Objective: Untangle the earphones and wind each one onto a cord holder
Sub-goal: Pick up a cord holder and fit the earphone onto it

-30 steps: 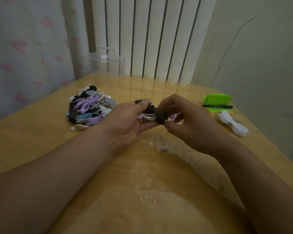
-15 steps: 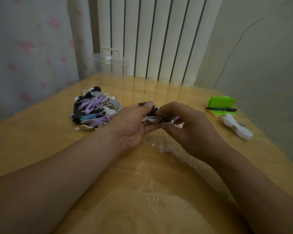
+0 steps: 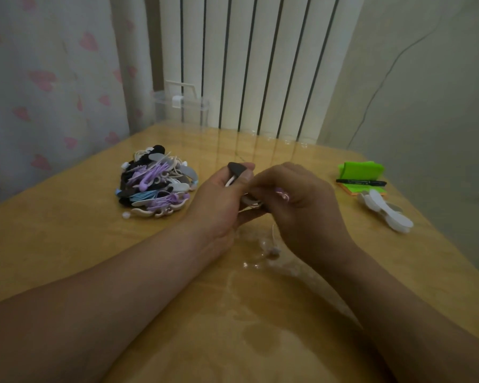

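- Left hand (image 3: 219, 200) fingers clamped on a black holder (image 3: 236, 170), its tip above the thumb.
- Right hand (image 3: 302, 205) fingers pinched together on the white cord (image 3: 250, 201) between both hands.
- An earbud (image 3: 274, 249) dangles below the right fingers.

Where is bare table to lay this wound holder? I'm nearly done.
Bare table lies before the wound-earphone pile, and between the right hand and the white holders. The right edge by the green sticky notes is crowded.

Black cord holder (image 3: 236, 170), green notepad (image 3: 361, 170), pink-hearted curtain (image 3: 47, 87).
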